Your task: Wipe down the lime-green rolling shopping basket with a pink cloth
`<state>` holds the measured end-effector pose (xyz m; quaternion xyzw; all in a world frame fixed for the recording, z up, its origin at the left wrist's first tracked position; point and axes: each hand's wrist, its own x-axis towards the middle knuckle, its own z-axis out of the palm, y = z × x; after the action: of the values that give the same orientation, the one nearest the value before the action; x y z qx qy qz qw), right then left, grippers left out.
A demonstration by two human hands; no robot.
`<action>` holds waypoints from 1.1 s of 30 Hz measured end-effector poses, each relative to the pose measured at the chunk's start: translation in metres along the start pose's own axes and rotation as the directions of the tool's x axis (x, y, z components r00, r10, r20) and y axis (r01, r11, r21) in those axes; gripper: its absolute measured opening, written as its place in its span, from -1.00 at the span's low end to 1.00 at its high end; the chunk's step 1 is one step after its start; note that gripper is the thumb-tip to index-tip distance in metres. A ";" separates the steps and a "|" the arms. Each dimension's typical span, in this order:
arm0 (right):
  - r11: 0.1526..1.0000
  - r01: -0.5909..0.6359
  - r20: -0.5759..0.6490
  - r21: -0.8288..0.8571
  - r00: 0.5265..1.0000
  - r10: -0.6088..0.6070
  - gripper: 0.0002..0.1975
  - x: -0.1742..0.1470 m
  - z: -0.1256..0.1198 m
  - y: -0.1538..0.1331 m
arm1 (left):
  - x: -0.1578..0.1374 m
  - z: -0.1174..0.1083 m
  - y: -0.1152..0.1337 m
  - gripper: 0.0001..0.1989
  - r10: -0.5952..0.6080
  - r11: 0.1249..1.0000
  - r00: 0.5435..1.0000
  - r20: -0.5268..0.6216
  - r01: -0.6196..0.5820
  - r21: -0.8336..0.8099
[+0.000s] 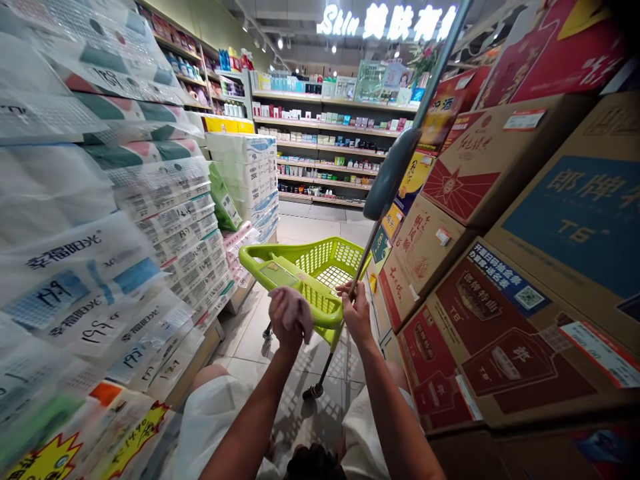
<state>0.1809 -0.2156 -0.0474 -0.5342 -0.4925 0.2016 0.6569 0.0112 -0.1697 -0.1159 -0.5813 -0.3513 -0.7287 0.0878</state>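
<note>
A pale pink cloth [296,311] is bunched in my left hand [284,327], which is closed on it by the near-left edge of a lime-green shopping cart [280,256]. At the cart's near-right corner, my right hand [358,316] has its fingers around a long thin metal pole [365,259]. This pole slants up to the right and carries a thick grey sleeve [393,177]. I cannot tell whether the pole is fixed to the cart. The basket's slotted walls and floor show beyond my hands. Below are a leg and a dark caster [313,391].
Stacked tissue packs [165,180] line the left side on a low platform. Cardboard drink boxes [520,333] are piled close on the right. Shelves of small goods [320,127] stand at the far end, across a tiled floor [300,223].
</note>
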 end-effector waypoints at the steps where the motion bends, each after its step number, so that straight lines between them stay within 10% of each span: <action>1: 1.000 0.024 0.024 -0.014 0.999 -0.023 -0.88 0.002 -0.002 0.004 | 0.010 0.003 -0.004 -0.64 -0.061 0.998 0.998 -0.032 0.060 -0.014; 5: 0.997 0.071 0.076 -0.037 0.995 -0.068 -0.80 0.007 -0.004 0.014 | 0.022 0.008 0.010 -0.57 -0.223 0.975 0.973 -0.067 0.221 -0.039; 12: 0.927 0.225 -0.216 -0.300 0.931 -0.296 -0.63 -0.020 0.007 0.002 | 0.004 -0.002 0.010 -0.72 0.085 0.988 0.979 0.187 -0.057 -0.147; 14: 0.856 0.322 -0.218 -0.404 0.875 -0.432 -0.70 -0.029 0.010 -0.007 | 0.028 0.000 -0.014 -0.69 -0.126 0.990 0.987 0.102 0.131 -0.049; 18: 0.750 0.489 0.068 -0.444 0.854 -0.516 -0.79 -0.034 0.019 -0.021 | 0.063 0.008 -0.037 -0.53 -0.538 0.843 0.841 -0.058 0.538 -0.017; 26: 0.744 0.499 0.080 -0.445 0.849 -0.522 -0.68 -0.015 0.028 -0.014 | -0.015 0.029 0.023 -0.44 -0.446 0.894 0.895 0.008 0.445 -0.051; 33: 0.720 0.563 0.079 -0.406 0.806 -0.586 -0.70 -0.013 -0.004 -0.014 | 0.041 0.030 -0.041 -0.48 -0.329 0.939 0.938 -0.112 0.311 -0.146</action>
<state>0.1745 -0.2328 -0.0403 -0.4858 -0.6463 -0.1348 0.5729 0.0009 -0.1097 -0.0933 -0.4700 -0.3878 -0.7916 -0.0455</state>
